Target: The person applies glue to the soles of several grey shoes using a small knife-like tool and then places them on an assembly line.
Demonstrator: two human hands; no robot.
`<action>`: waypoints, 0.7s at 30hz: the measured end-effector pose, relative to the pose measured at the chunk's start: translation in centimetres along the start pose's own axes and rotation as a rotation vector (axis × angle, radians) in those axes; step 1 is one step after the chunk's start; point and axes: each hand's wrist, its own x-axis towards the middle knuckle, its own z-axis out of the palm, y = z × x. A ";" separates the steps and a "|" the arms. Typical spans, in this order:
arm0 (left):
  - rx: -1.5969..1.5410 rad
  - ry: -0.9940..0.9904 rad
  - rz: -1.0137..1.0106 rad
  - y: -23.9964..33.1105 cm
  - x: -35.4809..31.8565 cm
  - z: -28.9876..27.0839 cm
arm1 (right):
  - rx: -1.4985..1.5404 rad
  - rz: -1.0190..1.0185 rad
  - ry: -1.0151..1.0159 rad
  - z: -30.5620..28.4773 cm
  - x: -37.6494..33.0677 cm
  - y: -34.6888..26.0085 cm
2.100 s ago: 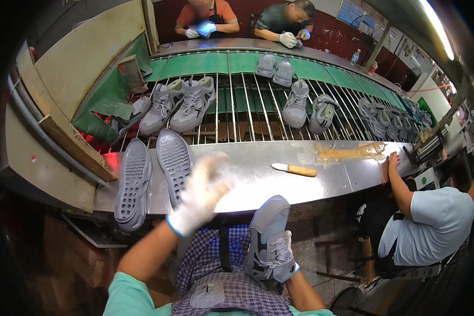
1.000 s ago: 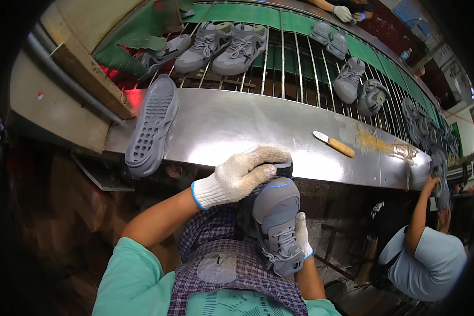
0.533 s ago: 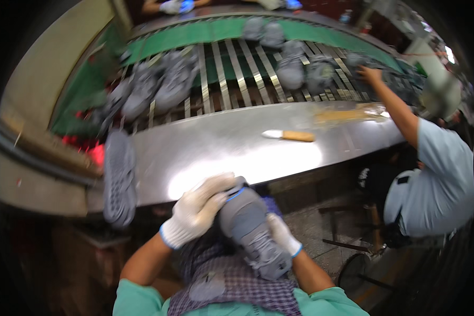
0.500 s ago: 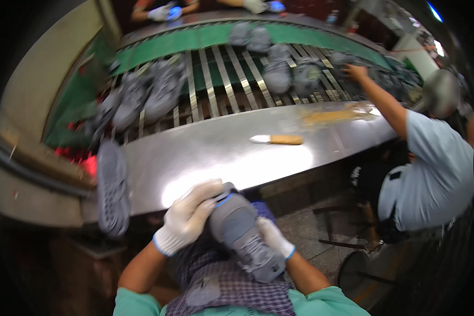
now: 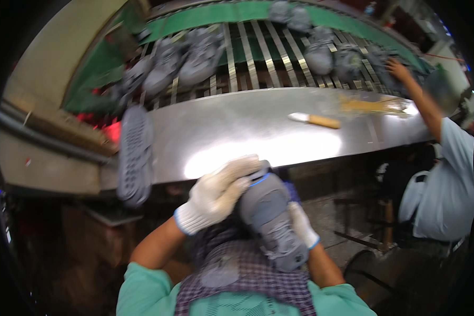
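Above my lap I hold a grey lace-up shoe [image 5: 273, 216], its heel away from me and its toe toward my body. My left hand [image 5: 216, 195], in a white knit glove, is closed at the heel end, beside a bright blue edge on the collar. On the shoe's right side my right hand [image 5: 302, 225], gloved too, grips it; its fingertips are hidden behind the shoe. A short knife [image 5: 315, 120] with a wooden handle lies on the metal bench top beyond. Grey shoe soles [image 5: 135, 155] lie at the bench's left end.
Past the metal bench [image 5: 221, 124] runs a slatted rack with several grey shoes [image 5: 203, 55] and a green belt [image 5: 216, 15]. A co-worker's hand [image 5: 397, 69] reaches to shoes at the right. A dark stool [image 5: 358, 239] stands on the floor below.
My view has shifted, so the bench and rack sit higher and further right in the picture. The shoe stays between my hands in much the same hold. The far workers' gloved hands have left view.
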 end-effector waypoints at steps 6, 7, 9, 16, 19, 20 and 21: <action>-0.129 0.014 0.061 -0.6 -0.4 0.0 | -0.029 -0.116 -0.117 1.9 -0.2 -1.3; -0.133 0.011 0.062 -0.6 -0.3 0.1 | -0.041 -0.110 -0.124 2.0 -0.3 -1.8; -0.064 -0.002 0.066 -0.6 -0.4 -0.1 | -0.087 -0.132 -0.153 1.7 -0.1 -2.0; -0.017 -0.006 0.089 -0.4 0.0 -0.1 | -0.173 -0.128 -0.114 1.5 0.2 -2.2; -0.002 -0.003 0.106 -0.3 0.1 0.0 | -0.154 -0.153 -0.139 1.2 0.2 -2.0; 0.011 -0.005 0.115 -0.2 0.2 0.1 | -0.133 -0.169 -0.141 1.0 0.2 -1.8; 0.031 0.002 0.131 -0.2 0.1 0.2 | -0.111 -0.186 -0.143 0.9 0.2 -1.5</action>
